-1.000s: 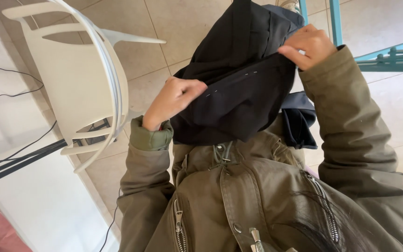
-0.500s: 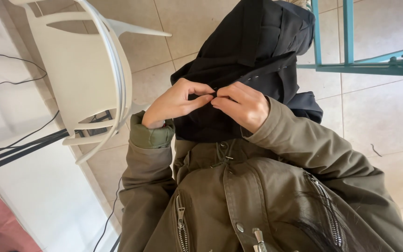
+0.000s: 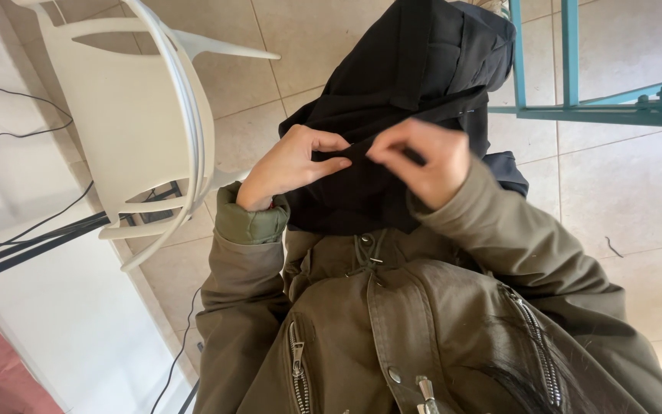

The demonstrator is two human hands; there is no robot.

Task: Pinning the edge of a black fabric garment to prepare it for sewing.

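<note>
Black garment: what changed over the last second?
The right hand came down from the upper edge of the black garment to the middle, meeting the left hand; both now pinch one fold. The left hand kept its hold; the white chair stayed put.

I'm in an olive-green cotton parka (image 3: 423, 330) with silver metal zips (image 3: 297, 360) slanting down the chest, snap studs along the front placket, and a drawcord at the collar. My left sleeve ends in a padded green cuff (image 3: 250, 222), possibly quilted lining.
</note>
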